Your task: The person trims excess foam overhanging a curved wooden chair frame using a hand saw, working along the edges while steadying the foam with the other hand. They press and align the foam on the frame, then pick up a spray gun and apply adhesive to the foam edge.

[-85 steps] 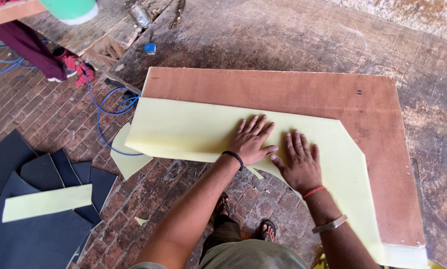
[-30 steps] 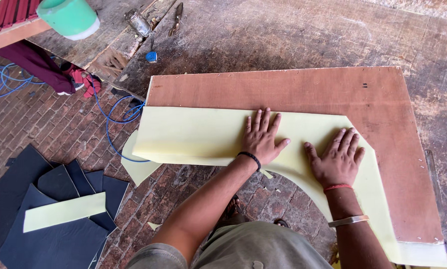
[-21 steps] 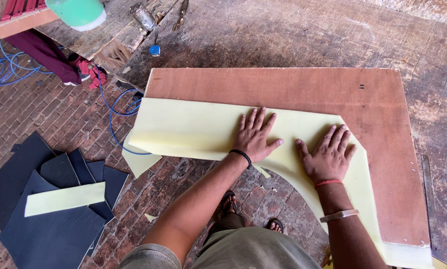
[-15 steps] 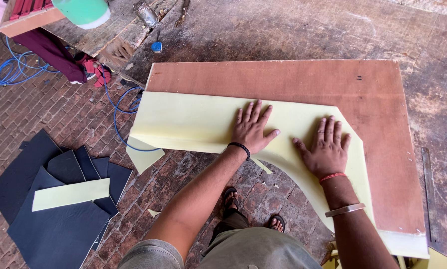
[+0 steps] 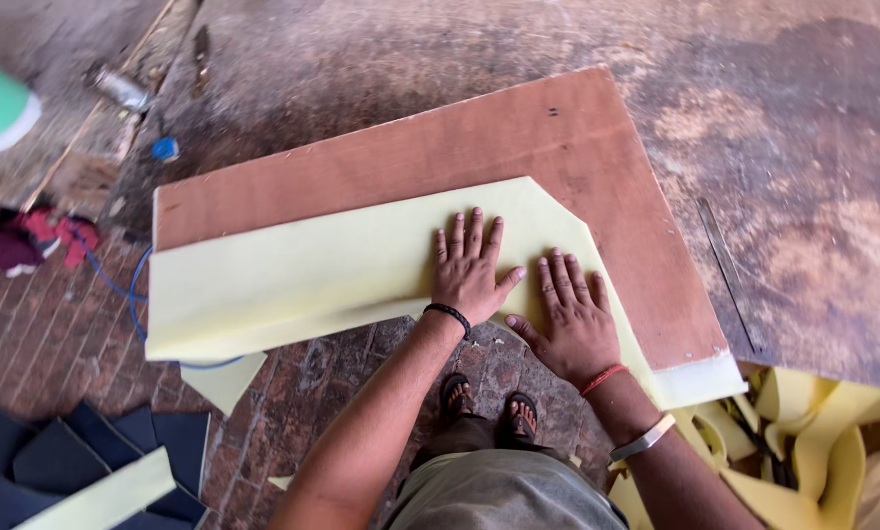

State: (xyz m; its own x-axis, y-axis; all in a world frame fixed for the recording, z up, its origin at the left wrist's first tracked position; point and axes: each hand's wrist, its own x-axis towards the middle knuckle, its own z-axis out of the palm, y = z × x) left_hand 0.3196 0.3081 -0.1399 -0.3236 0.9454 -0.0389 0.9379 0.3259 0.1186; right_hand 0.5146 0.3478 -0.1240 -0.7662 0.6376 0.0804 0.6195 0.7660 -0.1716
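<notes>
Hands spread flat, fingers wide: left hand (image 5: 469,270) and right hand (image 5: 572,319) pressed side by side on yellow foam sheet (image 5: 312,275), over brown board (image 5: 558,147).

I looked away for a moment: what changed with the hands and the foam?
The right hand slid back in beside the left hand, near the foam's angled corner. Both stayed flat and open on the foam, which still lies on the board. Nothing was gripped or let go.

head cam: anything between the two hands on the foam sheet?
Nothing. In the head view the left hand and right hand lie flat, close together on the yellow foam sheet; only bare foam shows between them.
</notes>
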